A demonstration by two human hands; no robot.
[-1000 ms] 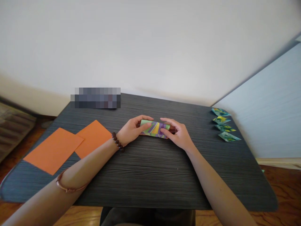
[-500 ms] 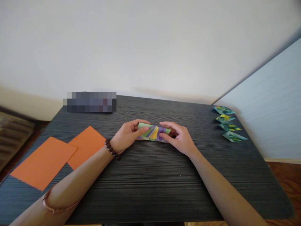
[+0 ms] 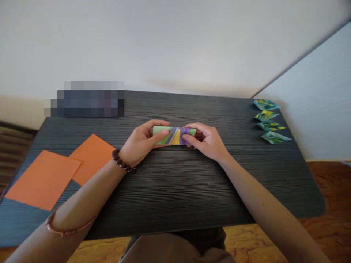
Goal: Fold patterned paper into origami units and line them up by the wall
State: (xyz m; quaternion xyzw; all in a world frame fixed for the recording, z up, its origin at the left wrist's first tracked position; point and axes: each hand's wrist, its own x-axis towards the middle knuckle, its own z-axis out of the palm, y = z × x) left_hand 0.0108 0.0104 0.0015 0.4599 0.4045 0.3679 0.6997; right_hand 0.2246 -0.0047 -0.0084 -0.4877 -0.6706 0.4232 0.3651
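Note:
Between my hands is a folded strip of patterned paper (image 3: 176,136), green, purple and yellow, held level over the dark table (image 3: 164,190). My left hand (image 3: 145,140) pinches its left end, thumb on the near face and fingers behind. At the right end my right hand (image 3: 204,138) grips it the same way, thumb tip on the purple part. The fingers behind the paper are partly hidden.
Two orange paper sheets (image 3: 45,179) overlap at the left, beside my left forearm. Several folded paper pieces (image 3: 271,126) in blue, green and yellow line the right far edge. A blurred-out dark object (image 3: 87,104) sits at the back left, near the wall.
The view has tilted down, so the near table edge and my lap now show. The paper is turned flatter toward me, and both hands still grip its ends.

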